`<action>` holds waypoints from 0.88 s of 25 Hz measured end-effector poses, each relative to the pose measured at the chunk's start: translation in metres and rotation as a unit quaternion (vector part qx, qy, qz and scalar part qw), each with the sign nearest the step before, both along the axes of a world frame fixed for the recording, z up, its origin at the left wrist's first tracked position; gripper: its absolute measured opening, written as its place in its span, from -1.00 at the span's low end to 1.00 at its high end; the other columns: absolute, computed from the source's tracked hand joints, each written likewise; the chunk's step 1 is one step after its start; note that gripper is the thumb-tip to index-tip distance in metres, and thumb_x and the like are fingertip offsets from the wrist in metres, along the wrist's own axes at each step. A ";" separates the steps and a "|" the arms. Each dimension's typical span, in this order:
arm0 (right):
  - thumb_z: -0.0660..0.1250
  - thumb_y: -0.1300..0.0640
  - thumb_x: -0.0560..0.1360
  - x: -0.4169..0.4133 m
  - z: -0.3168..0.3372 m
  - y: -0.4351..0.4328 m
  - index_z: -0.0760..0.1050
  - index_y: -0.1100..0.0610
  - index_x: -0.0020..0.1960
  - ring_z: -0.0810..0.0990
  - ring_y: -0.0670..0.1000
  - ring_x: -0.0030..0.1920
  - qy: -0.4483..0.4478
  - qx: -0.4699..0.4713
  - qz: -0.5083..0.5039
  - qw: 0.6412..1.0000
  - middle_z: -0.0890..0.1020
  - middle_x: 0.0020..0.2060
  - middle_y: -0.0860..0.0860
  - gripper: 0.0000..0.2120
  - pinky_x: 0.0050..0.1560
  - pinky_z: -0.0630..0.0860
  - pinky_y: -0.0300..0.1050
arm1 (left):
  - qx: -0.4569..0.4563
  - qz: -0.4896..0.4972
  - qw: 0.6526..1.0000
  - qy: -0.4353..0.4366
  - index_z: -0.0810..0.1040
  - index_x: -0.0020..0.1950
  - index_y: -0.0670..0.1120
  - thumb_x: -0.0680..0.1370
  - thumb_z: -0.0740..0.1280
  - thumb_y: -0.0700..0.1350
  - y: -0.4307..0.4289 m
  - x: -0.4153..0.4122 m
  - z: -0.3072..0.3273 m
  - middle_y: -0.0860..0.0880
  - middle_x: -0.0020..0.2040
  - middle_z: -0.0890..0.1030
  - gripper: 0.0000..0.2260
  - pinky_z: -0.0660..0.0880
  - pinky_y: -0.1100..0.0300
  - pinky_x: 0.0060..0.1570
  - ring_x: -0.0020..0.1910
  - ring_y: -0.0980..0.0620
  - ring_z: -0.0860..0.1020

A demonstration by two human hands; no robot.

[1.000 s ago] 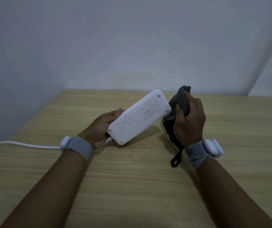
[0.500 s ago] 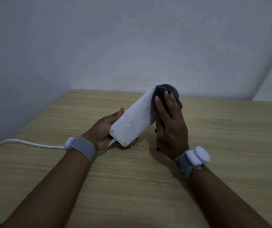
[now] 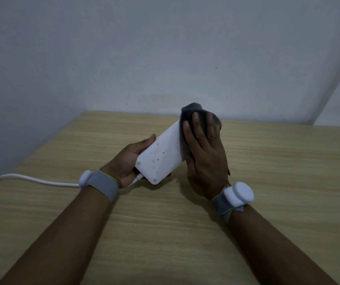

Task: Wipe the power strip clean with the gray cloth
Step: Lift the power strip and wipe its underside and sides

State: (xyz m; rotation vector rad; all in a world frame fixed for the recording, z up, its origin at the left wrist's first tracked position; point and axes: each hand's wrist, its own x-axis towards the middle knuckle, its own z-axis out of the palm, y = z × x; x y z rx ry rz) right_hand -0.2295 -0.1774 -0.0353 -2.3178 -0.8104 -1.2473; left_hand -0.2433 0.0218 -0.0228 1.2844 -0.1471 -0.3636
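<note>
The white power strip (image 3: 160, 159) is tilted up off the wooden table, its back face toward me with small brown specks on it. My left hand (image 3: 127, 161) grips its near end, where the white cord (image 3: 33, 179) leaves and runs left across the table. My right hand (image 3: 204, 155) lies flat over the strip's far half, pressing the gray cloth (image 3: 191, 112) against it. The cloth bunches over the strip's top end and hides that part.
The wooden table (image 3: 278, 182) sits in a corner, with grey walls close behind and to the left. Both wrists carry grey bands with white pods. A few dark crumbs lie on the table just under the strip.
My right hand brought the cloth from beside the strip onto its far end and now presses it flat there. The strip tilted steeper in my left hand.
</note>
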 end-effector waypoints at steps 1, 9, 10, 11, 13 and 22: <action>0.09 0.12 0.61 -0.001 -0.002 0.005 0.24 0.18 0.49 0.07 0.27 0.53 -0.006 -0.030 0.004 1.000 0.24 0.50 0.15 -0.54 0.48 0.12 0.27 | -0.010 -0.001 1.000 0.000 0.62 0.18 -0.15 0.53 0.23 0.19 0.000 0.000 0.000 -0.20 -0.06 0.68 -0.53 0.61 0.06 -0.27 -0.17 -0.22 0.66; 0.05 0.11 0.61 0.006 0.004 -0.011 0.18 0.18 0.51 0.01 0.23 0.55 0.074 0.066 -0.012 0.995 0.16 0.53 0.14 -0.52 0.51 0.09 0.22 | 0.061 0.022 0.998 -0.007 0.69 -0.20 -0.06 0.51 0.25 0.21 -0.004 -0.001 -0.005 -0.01 -0.42 0.59 -0.60 0.23 0.30 -0.67 -0.56 0.05 0.47; 0.05 0.10 0.61 0.004 0.004 -0.007 0.19 0.19 0.51 0.02 0.23 0.55 0.063 0.054 -0.009 0.997 0.16 0.52 0.15 -0.52 0.52 0.06 0.20 | 0.044 0.022 0.999 -0.005 0.69 -0.19 -0.08 0.54 0.23 0.18 -0.004 0.000 -0.005 -0.02 -0.40 0.61 -0.60 0.29 0.33 -0.66 -0.56 0.06 0.51; 0.06 0.10 0.61 0.001 0.003 -0.002 0.20 0.20 0.50 0.04 0.23 0.54 0.048 0.029 -0.002 0.998 0.18 0.52 0.16 -0.52 0.52 0.04 0.19 | 0.022 0.022 1.000 -0.004 0.70 -0.15 -0.10 0.56 0.21 0.16 -0.003 0.000 -0.005 -0.04 -0.37 0.65 -0.60 0.37 0.33 -0.61 -0.52 0.05 0.56; 0.10 0.13 0.59 -0.002 0.001 0.006 0.23 0.21 0.49 0.08 0.24 0.54 0.023 -0.028 0.020 0.999 0.22 0.51 0.17 -0.53 0.52 0.04 0.19 | -0.011 0.013 1.000 -0.007 0.70 -0.03 -0.12 0.58 0.20 0.13 -0.001 0.000 -0.003 -0.10 -0.23 0.70 -0.60 0.55 0.23 -0.44 -0.36 -0.03 0.66; 0.09 0.16 0.57 -0.001 0.004 -0.003 0.21 0.20 0.50 0.03 0.23 0.55 0.058 0.044 0.005 0.997 0.19 0.52 0.17 -0.50 0.52 0.07 0.20 | -0.029 0.004 0.999 -0.026 0.55 0.14 -0.25 0.61 0.14 0.12 0.002 -0.002 0.001 -0.14 -0.30 0.68 -0.55 0.58 0.15 -0.41 -0.42 -0.09 0.65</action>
